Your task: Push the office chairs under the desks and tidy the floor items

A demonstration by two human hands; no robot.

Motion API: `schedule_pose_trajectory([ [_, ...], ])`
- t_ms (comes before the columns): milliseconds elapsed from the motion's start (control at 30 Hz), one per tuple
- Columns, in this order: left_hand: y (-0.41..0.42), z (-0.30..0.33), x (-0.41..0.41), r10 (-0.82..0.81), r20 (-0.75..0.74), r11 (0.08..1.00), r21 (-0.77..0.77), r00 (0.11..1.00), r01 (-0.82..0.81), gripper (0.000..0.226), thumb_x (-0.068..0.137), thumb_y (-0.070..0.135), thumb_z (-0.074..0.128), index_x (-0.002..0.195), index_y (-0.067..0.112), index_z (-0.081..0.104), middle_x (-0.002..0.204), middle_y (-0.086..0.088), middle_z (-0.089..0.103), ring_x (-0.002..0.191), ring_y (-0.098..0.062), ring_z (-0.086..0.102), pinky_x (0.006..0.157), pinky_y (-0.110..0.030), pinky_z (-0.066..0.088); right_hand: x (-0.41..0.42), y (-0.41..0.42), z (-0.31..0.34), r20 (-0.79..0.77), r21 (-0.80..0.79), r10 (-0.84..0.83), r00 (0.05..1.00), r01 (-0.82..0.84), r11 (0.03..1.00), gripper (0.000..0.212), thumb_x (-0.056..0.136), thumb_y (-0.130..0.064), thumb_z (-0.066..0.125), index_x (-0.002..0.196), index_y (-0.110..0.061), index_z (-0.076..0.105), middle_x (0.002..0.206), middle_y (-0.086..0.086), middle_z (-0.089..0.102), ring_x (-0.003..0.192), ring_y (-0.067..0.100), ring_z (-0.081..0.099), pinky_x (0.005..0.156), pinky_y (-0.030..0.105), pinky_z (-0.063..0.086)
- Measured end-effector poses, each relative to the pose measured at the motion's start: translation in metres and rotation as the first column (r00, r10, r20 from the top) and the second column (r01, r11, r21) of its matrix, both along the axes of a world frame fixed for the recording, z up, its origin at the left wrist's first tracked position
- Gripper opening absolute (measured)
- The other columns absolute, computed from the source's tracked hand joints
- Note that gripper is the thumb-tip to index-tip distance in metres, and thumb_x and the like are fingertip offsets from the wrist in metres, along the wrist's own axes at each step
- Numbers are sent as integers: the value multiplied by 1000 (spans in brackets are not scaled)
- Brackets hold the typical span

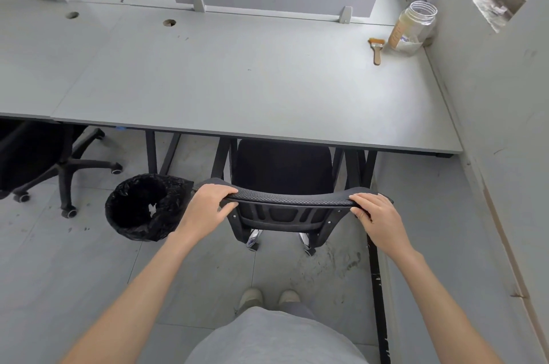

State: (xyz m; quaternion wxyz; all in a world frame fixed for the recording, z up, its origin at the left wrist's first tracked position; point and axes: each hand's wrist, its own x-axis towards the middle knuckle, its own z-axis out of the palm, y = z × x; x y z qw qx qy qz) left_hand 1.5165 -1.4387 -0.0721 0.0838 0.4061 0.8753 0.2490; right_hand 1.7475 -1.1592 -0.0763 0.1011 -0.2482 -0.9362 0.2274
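**One chair nearly home, another still out**

The person's left hand (208, 205) and right hand (378, 216) each curl over an end of the curved top rail of the black mesh-backed office chair (283, 185), fingers wrapped on it. The chair's seat already sits partly beneath the front edge of the pale grey laminate desk (237, 75), near its right end, while the backrest and the chrome-legged base stay outside, so it looks about halfway in. A second black swivel chair with a five-star castor base (44, 161) stands by the front edge of the neighbouring desk at the left, its base out on the floor; that one appears left to do. A round bin lined with a black plastic bag (145, 206) stands on the floor just beside the held chair, perhaps awaiting tidying.
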Motion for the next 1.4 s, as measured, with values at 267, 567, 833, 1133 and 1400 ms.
schedule_pose_trajectory([
  [267,-77,14,49,406,528,783,220,746,-582,25,88,-1,53,99,19,62,91,8,68,85,8,62,78,-4,44,-71,-120,32,-260,-440,220,940,-318,840,29,87,-10,54,113,-16,63,113,-15,61,109,-4,55,91,8,42],
  [567,-236,-20,135,532,839,153,36,114,-988,22,93,-2,41,103,6,59,89,-4,68,76,-4,68,72,-11,51,-147,-281,-28,102,-839,540,835,-220,497,26,91,-3,51,115,-13,58,113,4,66,93,-13,59,80,6,43],
  [833,-329,-1,81,537,840,-166,195,77,-967,24,94,1,42,99,14,62,78,12,73,79,-2,68,73,-12,51,-211,-361,-34,150,-807,658,738,-293,513,25,91,2,49,110,-11,60,103,-2,68,89,-11,61,76,5,44],
  [1133,-441,-23,-30,564,825,-313,170,-39,-934,27,93,-2,44,97,18,62,79,13,74,79,-3,68,72,-11,50,-386,-514,-49,122,-789,855,504,-473,392,31,91,-8,53,102,-36,59,104,-16,68,98,-6,60,85,10,44],
  [1400,-558,-7,-104,575,777,-545,130,-256,-828,26,93,6,46,98,25,64,91,5,72,85,-7,68,77,-16,53,-561,-716,-1,-42,-814,944,328,-559,158,25,93,-6,49,116,-13,58,104,-8,66,93,-15,58,80,1,41],
])
